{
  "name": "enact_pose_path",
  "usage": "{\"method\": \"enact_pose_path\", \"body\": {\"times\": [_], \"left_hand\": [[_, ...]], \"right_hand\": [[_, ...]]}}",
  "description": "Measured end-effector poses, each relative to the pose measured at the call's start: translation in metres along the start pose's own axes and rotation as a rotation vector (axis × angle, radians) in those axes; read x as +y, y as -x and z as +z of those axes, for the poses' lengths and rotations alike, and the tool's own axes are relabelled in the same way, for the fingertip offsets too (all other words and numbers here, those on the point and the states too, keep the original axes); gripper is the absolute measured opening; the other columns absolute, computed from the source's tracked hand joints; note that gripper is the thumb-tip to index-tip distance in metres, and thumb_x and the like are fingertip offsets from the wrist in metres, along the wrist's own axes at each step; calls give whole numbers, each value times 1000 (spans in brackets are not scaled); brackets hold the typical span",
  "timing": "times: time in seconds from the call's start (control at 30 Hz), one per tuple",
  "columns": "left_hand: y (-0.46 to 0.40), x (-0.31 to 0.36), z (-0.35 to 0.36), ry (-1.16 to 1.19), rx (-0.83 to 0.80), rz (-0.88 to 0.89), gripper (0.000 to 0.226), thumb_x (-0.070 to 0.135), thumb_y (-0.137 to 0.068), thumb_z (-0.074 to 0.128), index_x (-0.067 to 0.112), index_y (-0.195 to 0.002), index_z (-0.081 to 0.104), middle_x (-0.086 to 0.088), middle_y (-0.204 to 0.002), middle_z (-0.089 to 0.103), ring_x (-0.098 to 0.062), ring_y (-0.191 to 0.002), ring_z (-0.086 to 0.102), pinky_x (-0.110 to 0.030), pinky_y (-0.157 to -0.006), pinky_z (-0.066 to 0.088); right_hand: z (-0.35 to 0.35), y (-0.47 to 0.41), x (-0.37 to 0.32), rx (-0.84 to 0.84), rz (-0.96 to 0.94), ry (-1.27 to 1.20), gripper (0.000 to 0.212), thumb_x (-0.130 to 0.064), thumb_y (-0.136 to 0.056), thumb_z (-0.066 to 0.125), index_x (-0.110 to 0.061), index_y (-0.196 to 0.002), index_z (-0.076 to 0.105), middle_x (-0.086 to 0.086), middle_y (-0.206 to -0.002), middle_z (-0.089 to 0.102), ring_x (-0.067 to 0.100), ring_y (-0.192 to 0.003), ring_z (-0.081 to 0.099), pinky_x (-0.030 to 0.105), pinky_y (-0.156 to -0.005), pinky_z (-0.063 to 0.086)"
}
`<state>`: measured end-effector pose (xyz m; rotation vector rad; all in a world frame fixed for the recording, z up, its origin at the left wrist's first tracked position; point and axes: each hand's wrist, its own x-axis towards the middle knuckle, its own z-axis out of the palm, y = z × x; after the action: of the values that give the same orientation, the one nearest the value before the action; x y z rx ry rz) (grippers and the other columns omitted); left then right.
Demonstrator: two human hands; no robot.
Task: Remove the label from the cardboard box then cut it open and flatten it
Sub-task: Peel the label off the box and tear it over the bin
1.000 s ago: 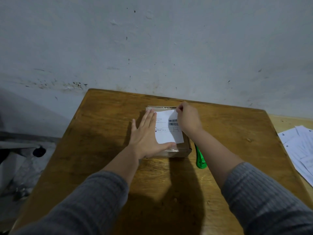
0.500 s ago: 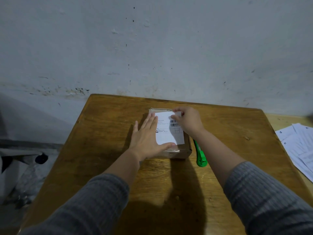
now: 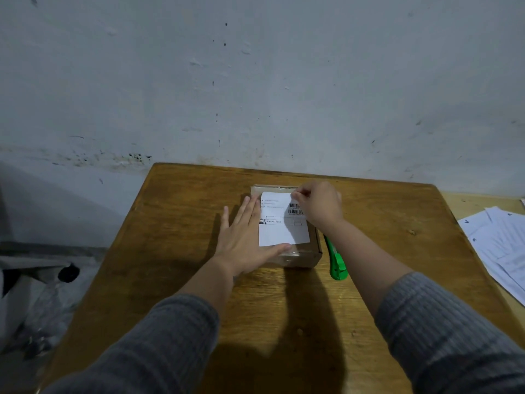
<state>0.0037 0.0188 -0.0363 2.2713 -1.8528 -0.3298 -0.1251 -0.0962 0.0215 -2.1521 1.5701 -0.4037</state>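
A small brown cardboard box (image 3: pixel 314 248) sits near the middle of a wooden table (image 3: pixel 176 223). A white label (image 3: pixel 281 228) with a barcode covers most of its top. My left hand (image 3: pixel 244 240) lies flat with fingers spread on the box's left side, thumb along the label's near edge. My right hand (image 3: pixel 321 206) pinches the label's far right corner between thumb and fingers; that corner looks slightly lifted. A green utility knife (image 3: pixel 336 264) lies on the table just right of the box, partly under my right forearm.
A pale wall stands right behind the table's far edge. A spread of white paper sheets (image 3: pixel 500 245) lies on a surface to the right. Grey bags and clutter (image 3: pixel 37 291) sit on the floor at the left.
My right hand shifted from the label's far corner slightly inward, pinching and starting to lift it. My left hand stayed flat on the box. The camera tilted a little.
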Motion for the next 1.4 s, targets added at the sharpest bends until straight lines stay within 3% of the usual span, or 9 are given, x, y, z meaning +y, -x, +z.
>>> {"method": "enact_pose_path", "body": {"times": [0.2, 0.33, 0.47, 0.57, 0.67, 0.8, 1.0, 1.17, 1.4], "left_hand": [[-3, -2, 4, 17, 34, 25, 115, 93, -65, 26, 26, -149, -15, 4, -160, -14, -12, -144, -20, -53, -115, -16], [-1, -2, 2, 28, 34, 42, 112, 92, -67, 27, 29, -149, -15, 4, -160, -13, -12, -144, -19, -53, -115, -15], [-1, -4, 5, 17, 39, 37, 116, 95, -63, 23, 26, -150, -12, 3, -160, -11, -12, -144, -19, -53, -115, -13], [-2, -4, 5, -6, 34, 48, 120, 97, -58, 16, 25, -150, -13, 2, -160, -12, -13, -145, -19, -53, -115, -13], [-3, -7, 4, -31, 25, 62, 119, 96, -60, 14, 24, -151, -10, 2, -161, -10, -13, -145, -17, -53, -116, -12], [0, -15, -1, -19, 25, 33, 118, 94, -62, 16, 21, -151, -8, 2, -160, -9, -12, -146, -14, -52, -116, -10], [3, -17, -3, -37, 50, 52, 113, 91, -66, 15, 21, -152, -4, 3, -161, -7, -10, -146, -13, -50, -117, -9], [4, -14, -5, -20, 26, 62, 108, 88, -69, 18, 22, -152, -3, 3, -161, -6, -11, -146, -13, -50, -118, -8], [4, -13, -5, -10, 2, 47, 104, 85, -74, 26, 23, -152, -5, 4, -160, -8, -11, -146, -13, -51, -117, -8]], "right_hand": [[-20, 2, -1, -40, 65, -164, 25, -30, -88, 61, -28, -63, 58, -13, -68, 59, 15, -79, 58, 42, -92, 46], [-23, 10, -3, -45, 78, -252, 17, -28, -89, 60, -24, -73, 64, -10, -72, 62, 8, -65, 54, 29, -67, 46], [-25, 13, -1, -19, 67, -295, 17, -25, -90, 59, -21, -75, 66, -9, -76, 64, 5, -63, 52, 21, -57, 40], [-20, 11, 0, -24, 55, -237, 16, -27, -91, 56, -30, -78, 65, -14, -79, 64, 13, -81, 60, 35, -77, 50], [-13, 13, -5, -78, 10, -128, 23, -29, -95, 48, -39, -106, 66, -10, -109, 68, 20, -109, 57, 52, -96, 43], [-3, 13, -4, -89, -52, -25, 28, -32, -95, 44, -39, -114, 64, -1, -125, 56, 25, -120, 46, 52, -99, 37], [11, 11, -4, -28, -156, -17, 19, -42, -83, 63, -30, -95, 73, -5, -99, 70, 19, -102, 58, 41, -91, 39], [10, 11, -4, -92, -238, 19, 26, -33, -93, 52, -38, -116, 64, -8, -122, 65, 16, -115, 53, 39, -94, 30], [3, 10, 0, -23, -273, 5, 27, -34, -95, 49, -41, -118, 61, -9, -122, 65, 17, -117, 52, 37, -87, 26]]}}
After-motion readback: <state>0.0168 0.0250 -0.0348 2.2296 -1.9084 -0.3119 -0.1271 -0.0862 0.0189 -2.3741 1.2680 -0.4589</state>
